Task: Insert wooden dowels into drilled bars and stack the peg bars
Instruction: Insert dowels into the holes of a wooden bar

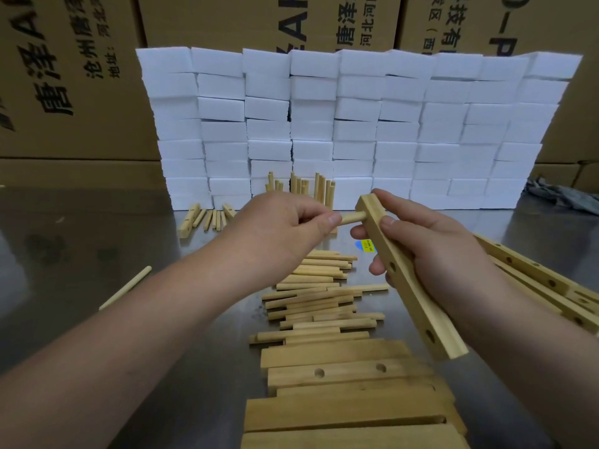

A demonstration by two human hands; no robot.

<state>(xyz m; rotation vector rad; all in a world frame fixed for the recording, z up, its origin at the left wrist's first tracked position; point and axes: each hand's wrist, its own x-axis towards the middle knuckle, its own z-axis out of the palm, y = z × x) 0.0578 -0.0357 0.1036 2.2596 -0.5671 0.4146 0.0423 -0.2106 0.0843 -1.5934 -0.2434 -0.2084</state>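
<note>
My right hand (431, 244) grips a drilled wooden bar (410, 280), held tilted above the table with its far end up. My left hand (285, 228) pinches a short wooden dowel (354, 218) whose tip sits in the hole near the bar's upper end. Below the hands lies a loose pile of dowels (321, 296). Several drilled bars (350, 374) lie stacked at the near edge, and more bars (544, 283) lie to the right. Finished peg bars (311, 186) with upright dowels stand behind my left hand, partly hidden.
A wall of white foam blocks (356, 124) stands across the back of the steel table (81, 241), with cardboard boxes (64, 76) behind. A single long dowel (126, 288) lies at the left. Loose pieces (207, 218) lie by the foam. A grey rag (564, 196) sits far right.
</note>
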